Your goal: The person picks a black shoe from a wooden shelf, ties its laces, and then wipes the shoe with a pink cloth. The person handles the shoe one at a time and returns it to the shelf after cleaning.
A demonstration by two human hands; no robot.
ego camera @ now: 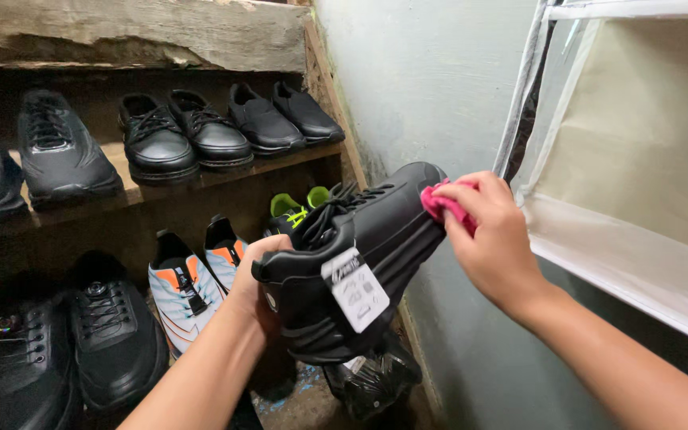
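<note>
While it was held up in mid-air before the wooden rack, the black sneaker [360,255] lay tilted on its side, its long axis running from heel at lower left to toe at upper right, the toe aimed toward the pale plaster wall [431,87]. Its upper looked smooth and matte, with black laces and a white paper tag [356,291] hanging off the side. The left hand [252,279] cupped the heel, fingers wrapped shut around it. At the toe end, the right hand [495,239] pinched a bunched pink cloth [443,205] against the shoe's rounded tip. Beyond the left grip, the rough plank shelf [224,171] carried glossy black lace-up shoes [181,135], and below it stood white-and-orange trainers [189,287]. Behind the right wrist hung a beige fabric organiser [646,143] with clear film.
</note>
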